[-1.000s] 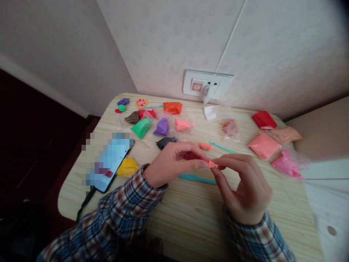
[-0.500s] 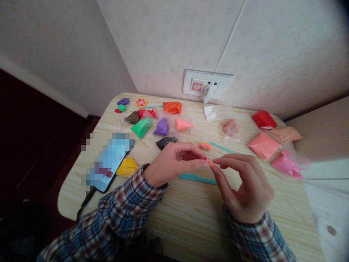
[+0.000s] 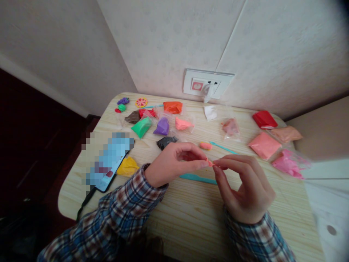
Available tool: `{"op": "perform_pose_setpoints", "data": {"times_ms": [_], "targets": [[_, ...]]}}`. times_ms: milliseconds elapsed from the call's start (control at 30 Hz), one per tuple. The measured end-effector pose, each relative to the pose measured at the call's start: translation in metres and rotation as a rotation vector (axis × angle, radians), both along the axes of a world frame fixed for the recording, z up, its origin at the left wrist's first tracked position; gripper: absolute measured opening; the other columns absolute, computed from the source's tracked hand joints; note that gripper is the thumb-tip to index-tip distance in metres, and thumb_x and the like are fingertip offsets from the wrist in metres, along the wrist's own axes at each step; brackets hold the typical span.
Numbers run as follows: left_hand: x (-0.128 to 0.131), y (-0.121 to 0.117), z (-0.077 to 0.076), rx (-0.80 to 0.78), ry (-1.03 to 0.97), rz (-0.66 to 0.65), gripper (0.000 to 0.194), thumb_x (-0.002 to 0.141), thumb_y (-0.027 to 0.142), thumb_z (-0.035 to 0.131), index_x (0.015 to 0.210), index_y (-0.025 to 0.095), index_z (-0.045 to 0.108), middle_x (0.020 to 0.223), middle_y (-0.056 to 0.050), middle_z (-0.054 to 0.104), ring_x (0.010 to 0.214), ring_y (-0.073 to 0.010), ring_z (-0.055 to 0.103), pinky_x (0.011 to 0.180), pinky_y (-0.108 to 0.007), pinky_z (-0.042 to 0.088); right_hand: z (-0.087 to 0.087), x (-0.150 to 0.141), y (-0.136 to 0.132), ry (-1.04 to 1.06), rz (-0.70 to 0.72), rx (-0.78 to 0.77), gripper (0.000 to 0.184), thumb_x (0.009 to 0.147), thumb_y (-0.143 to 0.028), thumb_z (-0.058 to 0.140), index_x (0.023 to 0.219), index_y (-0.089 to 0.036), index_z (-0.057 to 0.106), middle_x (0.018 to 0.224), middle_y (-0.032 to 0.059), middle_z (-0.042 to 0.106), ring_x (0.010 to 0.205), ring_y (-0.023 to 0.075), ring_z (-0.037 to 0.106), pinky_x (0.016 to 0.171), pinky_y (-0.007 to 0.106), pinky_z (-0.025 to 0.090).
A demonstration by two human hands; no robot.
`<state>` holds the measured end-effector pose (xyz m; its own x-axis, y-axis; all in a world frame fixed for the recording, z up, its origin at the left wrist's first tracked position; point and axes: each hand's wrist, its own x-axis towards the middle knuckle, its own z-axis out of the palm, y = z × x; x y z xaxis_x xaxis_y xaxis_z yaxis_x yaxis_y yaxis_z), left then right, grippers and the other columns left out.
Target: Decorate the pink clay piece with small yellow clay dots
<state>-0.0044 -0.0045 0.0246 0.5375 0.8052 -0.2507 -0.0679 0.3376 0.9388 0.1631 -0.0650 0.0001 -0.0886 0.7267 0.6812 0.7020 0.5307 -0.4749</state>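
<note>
Between my hands, above the table, is a small orange-pink piece of modelling clay. My left hand pinches its left side between thumb and fingers. On the other side, my right hand closes thumb and forefinger on its right end. A short orange-pink clay roll with a yellowish underside lies just beyond my fingertips, beside a thin blue modelling tool. Below my hands lies a flat blue clay knife, partly covered by them.
Bags of clay lie around: black, green, purple, yellow and several at right, including a salmon bag. A phone lies at left. Small clay grapes sit far left, near a wall socket.
My right thumb and forefinger have closed together on the right end of the clay piece. My left hand holds nearly the same place.
</note>
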Motion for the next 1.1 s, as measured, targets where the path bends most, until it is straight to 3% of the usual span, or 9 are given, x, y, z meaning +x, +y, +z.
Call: {"op": "perform_pose_setpoints", "data": {"times_ms": [433, 1100], "targets": [[0.0018, 0.0002, -0.0014, -0.009, -0.003, 0.05, 0.007, 0.07, 0.017, 0.074, 0.07, 0.013, 0.068, 0.072, 0.0, 0.068, 0.07, -0.0111, 0.061, 0.072, -0.025, 0.05, -0.0011, -0.0014, -0.0005, 0.02, 0.0, -0.001, 0.018, 0.079, -0.007, 0.066, 0.093, -0.018, 0.065, 0.08, 0.0035, 0.068, 0.071, 0.0164, 0.062, 0.062, 0.032, 0.05], [0.0012, 0.0001, -0.0051, -0.011, -0.047, 0.024, 0.006, 0.07, 0.015, 0.074, 0.07, 0.013, 0.069, 0.073, 0.0, 0.068, 0.069, -0.0099, 0.06, 0.072, -0.023, 0.048, -0.0017, -0.0013, 0.001, 0.056, -0.011, -0.028, 0.019, 0.08, -0.007, 0.065, 0.094, -0.02, 0.064, 0.081, 0.0028, 0.066, 0.073, 0.0173, 0.062, 0.063, 0.033, 0.05]]}}
